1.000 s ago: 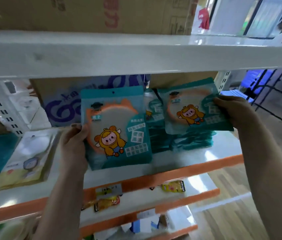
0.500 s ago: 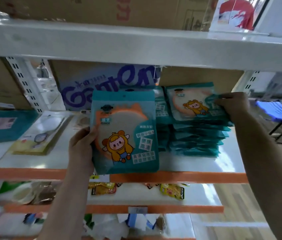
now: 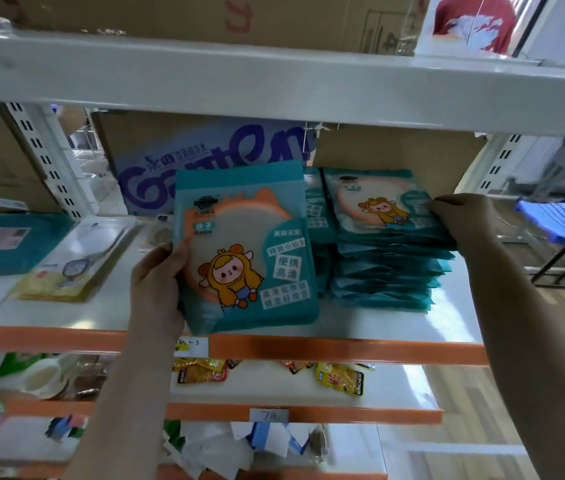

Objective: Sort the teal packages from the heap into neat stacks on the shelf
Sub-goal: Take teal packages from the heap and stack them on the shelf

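Teal pack (image 3: 246, 251) with a cartoon kid is held up in front of the shelf (image 3: 343, 349), my left grip (image 3: 156, 285) curled round its side. My right grip (image 3: 461, 216) pinches the top pack (image 3: 371, 206) of the stack (image 3: 388, 282).

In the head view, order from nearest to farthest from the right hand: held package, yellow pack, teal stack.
1. The teal stack, right, gripped by the right hand.
2. The held package, centre, in the left hand.
3. The yellow pack, far left.
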Available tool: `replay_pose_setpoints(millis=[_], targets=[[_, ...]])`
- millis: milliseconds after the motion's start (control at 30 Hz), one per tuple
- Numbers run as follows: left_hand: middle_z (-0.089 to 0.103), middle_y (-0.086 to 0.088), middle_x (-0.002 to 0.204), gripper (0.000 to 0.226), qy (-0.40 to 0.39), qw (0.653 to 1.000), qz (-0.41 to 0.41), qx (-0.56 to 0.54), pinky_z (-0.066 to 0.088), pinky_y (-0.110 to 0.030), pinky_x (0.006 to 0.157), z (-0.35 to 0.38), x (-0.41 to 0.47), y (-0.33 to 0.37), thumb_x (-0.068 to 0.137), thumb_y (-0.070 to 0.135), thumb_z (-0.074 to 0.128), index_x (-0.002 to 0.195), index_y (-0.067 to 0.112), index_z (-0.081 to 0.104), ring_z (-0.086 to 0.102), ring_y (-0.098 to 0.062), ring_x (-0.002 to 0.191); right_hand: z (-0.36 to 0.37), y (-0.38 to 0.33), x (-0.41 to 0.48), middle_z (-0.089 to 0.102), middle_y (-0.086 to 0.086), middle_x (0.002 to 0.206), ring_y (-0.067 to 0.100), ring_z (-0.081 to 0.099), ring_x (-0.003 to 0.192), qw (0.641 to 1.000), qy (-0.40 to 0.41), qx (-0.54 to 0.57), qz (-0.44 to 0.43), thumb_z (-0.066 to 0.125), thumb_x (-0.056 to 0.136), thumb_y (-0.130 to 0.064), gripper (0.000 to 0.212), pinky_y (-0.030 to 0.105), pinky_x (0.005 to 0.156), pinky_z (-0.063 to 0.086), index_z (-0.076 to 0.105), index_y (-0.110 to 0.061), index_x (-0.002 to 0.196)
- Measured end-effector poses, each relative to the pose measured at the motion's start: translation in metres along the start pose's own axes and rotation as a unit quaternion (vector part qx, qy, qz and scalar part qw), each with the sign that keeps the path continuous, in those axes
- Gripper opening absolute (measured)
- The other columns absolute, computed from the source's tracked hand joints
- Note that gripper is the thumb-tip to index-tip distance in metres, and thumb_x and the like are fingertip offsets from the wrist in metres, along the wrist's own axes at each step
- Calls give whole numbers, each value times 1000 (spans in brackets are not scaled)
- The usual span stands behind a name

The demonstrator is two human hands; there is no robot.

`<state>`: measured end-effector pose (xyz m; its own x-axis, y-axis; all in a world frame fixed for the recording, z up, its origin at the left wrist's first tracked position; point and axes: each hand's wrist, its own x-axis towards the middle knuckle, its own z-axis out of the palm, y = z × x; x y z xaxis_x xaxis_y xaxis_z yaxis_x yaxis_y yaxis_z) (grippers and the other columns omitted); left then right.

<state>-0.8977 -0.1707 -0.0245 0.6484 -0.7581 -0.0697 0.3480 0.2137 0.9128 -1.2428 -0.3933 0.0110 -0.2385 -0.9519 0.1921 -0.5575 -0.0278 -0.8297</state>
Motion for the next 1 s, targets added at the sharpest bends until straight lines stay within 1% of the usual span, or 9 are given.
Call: replay_pose_setpoints(millis=[67,167,267,333,400,600,733,867,1000], targets=[[73,-2,84,8,-15,1000,8,9,59,-32,64,5,7,5,92,10,58,85,11,61,69,-19,78,-4,5,-10,69,11,86,23,62,77,999,5,33,-14,68,84,-21,23,31,72,55,75,-9,103],[73,1,79,16,-10,999,33,26,59,-31,66,16,22,17,92,4,57,81,14,63,70,-15,76,-13,15,-32,66,7,88,16,59,77,997,32,63,-23,64,89,-24,18,12,53,43,72,-11,99],[73,3,81,17,-3,999,38,31,58,-34,69,33,36,27,89,4,61,80,17,65,70,-19,86,-16,30,-54,61,-3,63,2,52,50,989,63,130,-20,58,94,-27,23,15,45,38,63,-5,85],[73,9,71,18,-4,998,43,44,57,-30,59,45,48,32,89,6,63,76,19,63,71,-14,78,-14,41,-73,52,-5,48,8,44,42,977,43,209,-3,51,98,-26,32,23,46,36,54,-9,72],[72,10,66,17,-22,996,49,65,57,-28,58,57,61,36,89,8,65,77,20,63,70,-8,66,-7,55,-95,51,3,54,18,44,48,972,11,236,10,45,101,-27,36,29,50,36,50,-11,68],[70,-3,89,9,-42,982,19,181,54,-37,80,77,107,21,81,9,73,88,13,67,67,-20,87,34,89,-149,66,6,72,22,61,67,985,-101,138,1,49,100,-21,27,40,65,48,63,-7,82],[71,-9,103,34,7,955,45,293,52,-35,84,80,120,10,73,23,81,101,7,70,65,-23,94,51,99,-168,69,-6,74,5,65,70,987,-126,17,-98,60,94,-18,16,37,65,51,67,-18,80],[64,-7,103,42,30,940,54,335,46,-31,82,85,121,4,76,27,81,108,4,67,58,-21,94,64,117,-175,62,-8,81,16,54,79,963,-93,-103,-232,65,87,-19,10,33,66,47,71,-20,79],[69,-12,108,41,39,931,63,358,49,-32,84,87,125,1,76,29,80,106,4,69,64,-27,101,68,126,-179,62,-6,82,15,52,77,952,-48,-112,-280,51,87,-34,29,25,65,42,72,-19,75]])
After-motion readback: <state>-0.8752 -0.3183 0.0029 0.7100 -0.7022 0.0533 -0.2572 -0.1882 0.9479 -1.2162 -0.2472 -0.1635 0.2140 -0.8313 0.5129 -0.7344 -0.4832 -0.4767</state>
